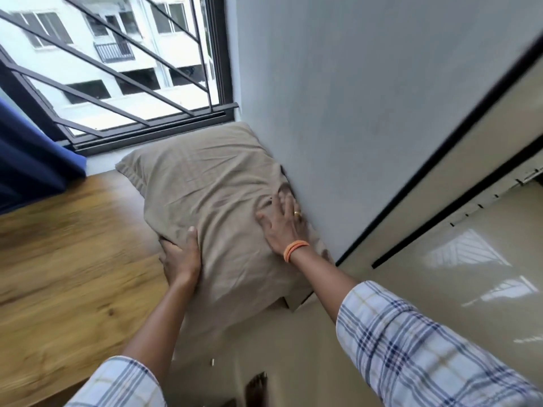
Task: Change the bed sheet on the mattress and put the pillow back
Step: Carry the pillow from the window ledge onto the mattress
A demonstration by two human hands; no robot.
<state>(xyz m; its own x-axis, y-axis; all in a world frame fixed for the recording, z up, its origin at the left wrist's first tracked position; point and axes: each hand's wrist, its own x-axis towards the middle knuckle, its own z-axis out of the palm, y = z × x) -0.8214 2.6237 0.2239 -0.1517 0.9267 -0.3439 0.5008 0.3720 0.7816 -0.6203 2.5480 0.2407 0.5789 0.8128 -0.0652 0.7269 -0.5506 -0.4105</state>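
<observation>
A tan pillow point(217, 207) lies in the corner below the window, its right side against the grey wall. My left hand point(182, 254) grips the pillow's near left edge, thumb on top and fingers curled under the fabric. My right hand point(282, 224) lies flat on the pillow's right side next to the wall, fingers spread, with a ring and an orange wristband. No mattress or bed sheet shows in this view.
A wooden surface point(67, 259) runs along the left, touching the pillow. A blue curtain point(32, 160) hangs at the far left beside the barred window point(123, 69). Glossy cream floor point(440, 289) and a dark-trimmed panel point(440, 136) lie to the right. A bare foot point(257, 389) is at the bottom.
</observation>
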